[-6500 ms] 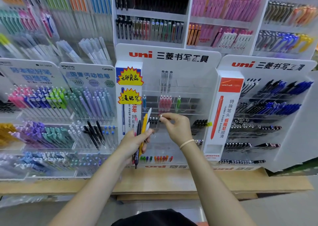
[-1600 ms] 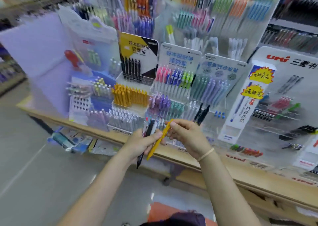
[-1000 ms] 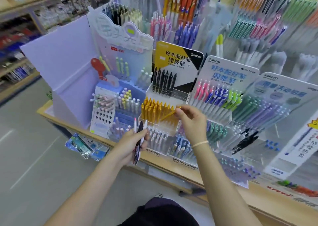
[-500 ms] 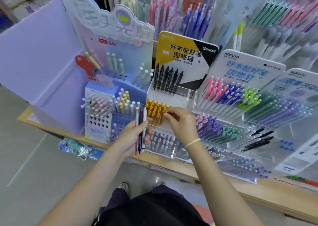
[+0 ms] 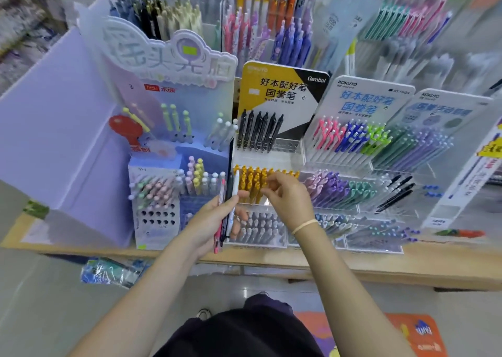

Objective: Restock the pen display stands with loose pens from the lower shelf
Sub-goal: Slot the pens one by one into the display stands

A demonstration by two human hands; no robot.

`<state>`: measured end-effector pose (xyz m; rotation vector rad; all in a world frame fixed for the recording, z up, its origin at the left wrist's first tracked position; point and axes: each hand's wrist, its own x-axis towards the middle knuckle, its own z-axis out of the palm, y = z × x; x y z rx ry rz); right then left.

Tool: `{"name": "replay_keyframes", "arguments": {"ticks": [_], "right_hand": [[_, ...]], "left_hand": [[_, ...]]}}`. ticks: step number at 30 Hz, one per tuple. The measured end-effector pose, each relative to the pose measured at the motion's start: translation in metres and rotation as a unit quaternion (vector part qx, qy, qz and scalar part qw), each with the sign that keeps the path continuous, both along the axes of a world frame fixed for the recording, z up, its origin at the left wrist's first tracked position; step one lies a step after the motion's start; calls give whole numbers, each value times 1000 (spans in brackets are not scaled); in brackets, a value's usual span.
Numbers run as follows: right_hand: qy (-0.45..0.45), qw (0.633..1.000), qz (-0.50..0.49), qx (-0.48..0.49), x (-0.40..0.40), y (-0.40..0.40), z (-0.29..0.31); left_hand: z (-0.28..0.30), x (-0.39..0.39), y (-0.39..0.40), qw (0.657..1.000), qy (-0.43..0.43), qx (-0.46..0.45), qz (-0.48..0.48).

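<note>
A long wooden shelf (image 5: pixel 407 261) carries a row of pen stands, with racks of hanging pens filling the wall behind. At the far left stands a large pale purple cardboard display (image 5: pixel 62 139), and just beside it a blue stand (image 5: pixel 163 193) with pastel pens poking up from rows of holes. Next comes the yellow and black stand (image 5: pixel 282 90), with a row of black pens (image 5: pixel 258 131) on its upper tier and a tier of yellow pens (image 5: pixel 252 182) below. To its right are two white stands (image 5: pixel 375 98) with pink, blue, green and purple pens. Under the shelf, at the left, lies a plastic-wrapped packet (image 5: pixel 114 272) on the floor. The right hand (image 5: pixel 290 201), with a thin band at the wrist, is at the row of yellow pens, its fingers bent and drawn together among their tops; whether they pinch one is too blurred to tell. The left hand (image 5: pixel 214 220) is closed round a small bundle of loose pens (image 5: pixel 228 207), a pink, a black and a white one, held upright just in front of the yellow tier.
</note>
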<state>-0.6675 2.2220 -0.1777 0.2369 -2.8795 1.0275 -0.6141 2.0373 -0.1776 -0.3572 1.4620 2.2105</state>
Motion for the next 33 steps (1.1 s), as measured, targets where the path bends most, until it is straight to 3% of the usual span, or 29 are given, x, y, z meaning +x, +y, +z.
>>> {"name": "replay_keyframes", "arguments": {"ticks": [2, 5, 8, 13, 17, 23, 28, 33], "right_hand": [[14, 997, -36, -69, 13, -6, 16], [-98, 966, -20, -237, 29, -15, 42], [-161, 943, -35, -290, 41, -12, 47], [-143, 847, -178, -480, 62, 13, 43], [-175, 833, -171, -496, 85, 13, 40], [-214, 865, -138, -433, 116, 20, 28], [-224, 908, -64, -348, 133, 65, 36], [-143, 896, -137, -397, 157, 146, 52]], "left_hand": [[2, 2, -3, 999, 14, -2, -42], [4, 3, -3, 994, 12, -7, -107], [6, 4, -1, 989, -2, 9, -146], [-6, 5, -7, 999, -15, 6, -35], [-12, 6, 10, 999, -15, 13, 28], [2, 12, 58, 1000, 4, 14, 17], [11, 22, 97, 998, 50, -10, -28], [30, 46, 169, 988, 99, 2, -121]]}}
